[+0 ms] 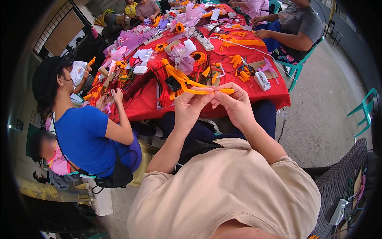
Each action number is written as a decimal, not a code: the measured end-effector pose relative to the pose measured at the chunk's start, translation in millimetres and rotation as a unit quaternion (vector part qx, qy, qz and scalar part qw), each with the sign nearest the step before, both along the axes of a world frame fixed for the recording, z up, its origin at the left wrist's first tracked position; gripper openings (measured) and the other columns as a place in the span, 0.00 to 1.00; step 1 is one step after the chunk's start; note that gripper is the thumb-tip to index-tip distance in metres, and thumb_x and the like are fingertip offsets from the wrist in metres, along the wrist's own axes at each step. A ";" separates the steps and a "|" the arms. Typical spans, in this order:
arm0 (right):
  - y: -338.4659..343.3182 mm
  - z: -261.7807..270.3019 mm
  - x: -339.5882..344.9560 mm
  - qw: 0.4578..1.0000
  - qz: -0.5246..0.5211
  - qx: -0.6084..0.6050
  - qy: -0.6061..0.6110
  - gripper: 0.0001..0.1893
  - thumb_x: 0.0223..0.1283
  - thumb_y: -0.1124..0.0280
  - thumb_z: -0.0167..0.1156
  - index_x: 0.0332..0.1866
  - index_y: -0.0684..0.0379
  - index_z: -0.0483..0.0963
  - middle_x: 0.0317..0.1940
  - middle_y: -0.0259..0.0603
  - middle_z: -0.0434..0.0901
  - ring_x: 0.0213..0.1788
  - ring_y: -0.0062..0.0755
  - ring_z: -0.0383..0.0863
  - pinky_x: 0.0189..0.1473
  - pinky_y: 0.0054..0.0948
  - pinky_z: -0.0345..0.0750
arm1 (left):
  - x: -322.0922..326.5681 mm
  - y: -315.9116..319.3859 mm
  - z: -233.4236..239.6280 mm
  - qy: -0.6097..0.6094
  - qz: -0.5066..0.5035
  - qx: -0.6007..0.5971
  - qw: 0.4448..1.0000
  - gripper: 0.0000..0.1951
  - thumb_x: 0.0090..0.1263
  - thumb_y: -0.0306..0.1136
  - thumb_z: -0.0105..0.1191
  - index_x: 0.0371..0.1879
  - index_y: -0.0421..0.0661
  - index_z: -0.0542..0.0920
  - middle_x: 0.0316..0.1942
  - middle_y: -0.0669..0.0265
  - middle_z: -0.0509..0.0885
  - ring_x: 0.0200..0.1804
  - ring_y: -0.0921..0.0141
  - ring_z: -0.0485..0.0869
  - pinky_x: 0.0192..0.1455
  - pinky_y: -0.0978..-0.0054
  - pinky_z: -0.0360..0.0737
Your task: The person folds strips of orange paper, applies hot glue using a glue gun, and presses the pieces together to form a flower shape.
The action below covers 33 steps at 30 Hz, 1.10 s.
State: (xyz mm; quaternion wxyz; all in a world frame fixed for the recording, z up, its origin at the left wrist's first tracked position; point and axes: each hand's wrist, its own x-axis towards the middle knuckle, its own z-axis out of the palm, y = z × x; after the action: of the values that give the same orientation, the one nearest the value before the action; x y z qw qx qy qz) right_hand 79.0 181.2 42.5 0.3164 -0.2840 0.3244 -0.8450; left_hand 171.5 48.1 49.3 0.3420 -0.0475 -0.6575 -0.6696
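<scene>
Folded orange chenille stems (197, 91) stretch between my two hands, above the near edge of a red-covered table (270, 97). My left hand (191, 107) pinches them between thumb and fingers. The short end at the right is gripped by my right hand (234, 103), its thumb meeting the left one. Just beyond my left hand lie a bundle of loose orange chenille stems (170, 69), red chenille stems (164, 91) and a small black device (172, 84). Short orange looped pieces (243, 74) rest farther out, past my right hand.
A white tape dispenser (262, 80), scissors (248, 66) and a pink glue gun (266, 65) lie at the right. A power strip (204, 41) trails a white cable. Close on my left sits a person in blue (82, 131); others sit around the table.
</scene>
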 end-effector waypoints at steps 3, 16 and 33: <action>-1.8 -0.8 0.5 0.998 -0.030 0.018 0.047 0.06 0.64 0.78 0.62 0.44 0.66 0.77 0.34 0.43 0.84 0.34 0.25 0.84 0.40 0.25 0.82 | 2.8 -1.2 0.9 -0.020 0.006 0.025 0.999 0.10 0.67 0.21 0.61 0.46 0.38 0.84 0.42 0.59 0.87 0.43 0.73 0.86 0.50 0.76 0.83; -2.1 -2.5 0.9 0.999 -0.025 0.006 0.045 0.05 0.66 0.78 0.60 0.44 0.66 0.76 0.35 0.45 0.85 0.35 0.26 0.84 0.40 0.24 0.81 | 3.4 4.3 6.7 -0.021 0.018 0.056 0.998 0.08 0.70 0.25 0.60 0.44 0.37 0.83 0.38 0.62 0.87 0.40 0.76 0.85 0.46 0.80 0.82; 2.2 3.7 2.3 0.995 0.003 0.066 0.072 0.19 0.61 0.84 0.62 0.57 0.66 0.70 0.49 0.41 0.79 0.47 0.23 0.82 0.50 0.23 0.79 | 4.0 6.1 8.4 -0.043 0.056 0.014 0.997 0.08 0.70 0.25 0.60 0.44 0.37 0.83 0.38 0.65 0.87 0.38 0.79 0.83 0.45 0.81 0.80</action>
State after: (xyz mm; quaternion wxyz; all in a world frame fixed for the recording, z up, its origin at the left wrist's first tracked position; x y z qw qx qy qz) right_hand 81.3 183.4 46.2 0.3129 -0.3239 0.4006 -0.7980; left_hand 175.5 54.3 57.8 0.3515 0.0230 -0.6637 -0.6599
